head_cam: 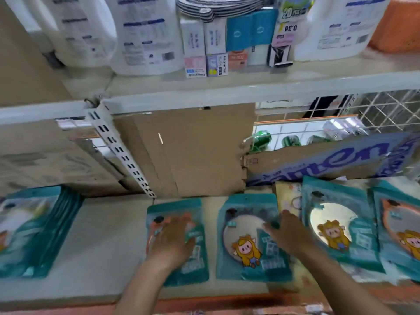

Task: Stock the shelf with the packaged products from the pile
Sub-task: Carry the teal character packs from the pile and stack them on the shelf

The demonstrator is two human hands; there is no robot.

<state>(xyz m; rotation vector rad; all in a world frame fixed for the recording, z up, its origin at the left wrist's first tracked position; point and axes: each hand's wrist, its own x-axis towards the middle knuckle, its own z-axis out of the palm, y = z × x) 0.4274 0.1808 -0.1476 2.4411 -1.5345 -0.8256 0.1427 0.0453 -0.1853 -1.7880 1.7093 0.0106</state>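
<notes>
Pressing the left grip [173, 237], fingers spread, flat on a teal packet [196, 270] lying near-centre on the lower shelf [102, 246]; resting the right grip [288, 230], likewise spread, on the next packet [247, 248] rightward. Probably light, thin, slick, bendy: best pinched along a side edge.

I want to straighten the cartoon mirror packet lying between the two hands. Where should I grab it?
The packet lies flat and thin, its right side crowded by neighbouring packets beside the right hand. Likely best: pinch its left long edge, sliding fingers under from the bare strip of shelf there.
</notes>
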